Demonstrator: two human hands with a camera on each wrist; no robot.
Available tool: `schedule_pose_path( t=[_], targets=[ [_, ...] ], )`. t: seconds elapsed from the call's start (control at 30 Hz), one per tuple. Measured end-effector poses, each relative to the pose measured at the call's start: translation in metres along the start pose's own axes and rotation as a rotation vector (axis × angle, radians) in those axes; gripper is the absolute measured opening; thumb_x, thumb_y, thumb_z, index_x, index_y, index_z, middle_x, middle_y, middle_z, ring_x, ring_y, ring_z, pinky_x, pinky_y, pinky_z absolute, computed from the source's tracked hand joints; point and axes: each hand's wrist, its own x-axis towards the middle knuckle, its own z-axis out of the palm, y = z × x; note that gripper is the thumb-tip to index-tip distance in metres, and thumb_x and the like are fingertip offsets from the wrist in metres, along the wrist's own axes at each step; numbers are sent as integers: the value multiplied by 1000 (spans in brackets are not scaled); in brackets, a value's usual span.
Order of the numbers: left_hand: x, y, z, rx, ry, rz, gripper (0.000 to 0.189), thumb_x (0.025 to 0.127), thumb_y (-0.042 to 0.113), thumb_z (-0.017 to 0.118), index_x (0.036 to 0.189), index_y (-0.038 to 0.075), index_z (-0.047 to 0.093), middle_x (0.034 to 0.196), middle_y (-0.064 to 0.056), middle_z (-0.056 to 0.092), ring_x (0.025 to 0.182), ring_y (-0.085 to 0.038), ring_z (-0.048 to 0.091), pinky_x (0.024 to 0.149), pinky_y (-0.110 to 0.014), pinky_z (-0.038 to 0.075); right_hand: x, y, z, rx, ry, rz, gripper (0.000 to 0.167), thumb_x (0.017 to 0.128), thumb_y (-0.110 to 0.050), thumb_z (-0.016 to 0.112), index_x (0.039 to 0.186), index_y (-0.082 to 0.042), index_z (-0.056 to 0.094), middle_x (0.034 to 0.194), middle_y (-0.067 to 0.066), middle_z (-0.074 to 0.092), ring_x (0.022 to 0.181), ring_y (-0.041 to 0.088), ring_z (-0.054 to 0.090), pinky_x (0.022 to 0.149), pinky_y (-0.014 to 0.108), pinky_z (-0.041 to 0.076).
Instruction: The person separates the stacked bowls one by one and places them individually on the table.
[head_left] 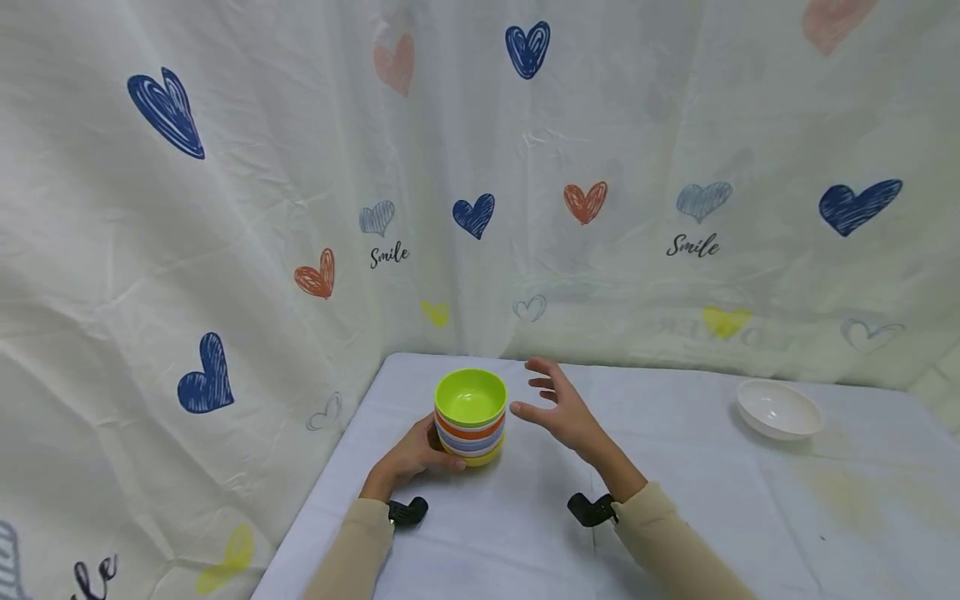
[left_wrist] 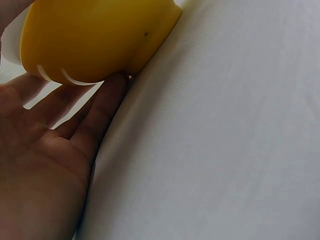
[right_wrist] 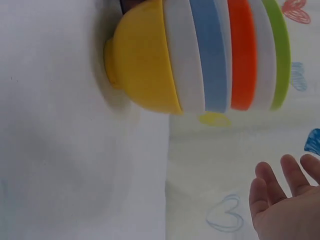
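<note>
Within left fingers (left_wrist: 102,112): one bowl stack (head_left: 471,421).

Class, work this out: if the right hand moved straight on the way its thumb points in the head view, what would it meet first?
Most likely the stack of bowls, around the green bowl on top, though depth is unclear and the right hand might pass over it.

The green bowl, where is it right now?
In the head view, the green bowl tops the stack of bowls on the table's left side, between the left hand and right hand.
</note>
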Motion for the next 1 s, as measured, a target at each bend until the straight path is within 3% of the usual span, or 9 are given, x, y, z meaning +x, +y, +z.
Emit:
schedule_pose_path(
  t=[0.2, 0.4, 0.6, 1.0],
  targets=[
    [-3, 2, 0, 1, 25, -41, 89, 76, 11, 91, 149, 30, 44, 145, 1, 57, 136, -21, 51, 122, -49, 34, 8, 0, 25, 15, -71, 23, 88, 86, -37, 82, 157, -26, 30, 164, 3, 33, 149, 35, 36, 122, 59, 29],
    [-4, 6, 2, -4, 26, -42, 88, 77, 12, 90, 149, 29, 44, 145, 0, 57, 136, -22, 51, 123, -50, 33, 13, 0, 40, 39, -110, 40, 96, 85, -38, 82, 160, -24, 25, 167, 7, 28, 150, 39, 32, 121, 63, 29],
    [-3, 5, 3, 4, 33, -42, 87, 78, 11, 90, 149, 30, 44, 145, 1, 57, 135, -22, 51, 123, -50, 33, 17, 4, 49, 35, -120, 73, 103, 83, -39, 84, 162, -22, 21, 167, 8, 27, 146, 40, 36, 115, 63, 38],
    [-1, 1, 0, 6, 22, -45, 87, 76, 13, 91, 148, 32, 45, 144, 1, 57, 133, -21, 53, 120, -46, 38, 25, 5, 58, 85, -141, 59, 114, 76, -40, 90, 162, -23, 16, 149, 5, 50, 132, 26, 53, 114, 54, 44]
  ],
)
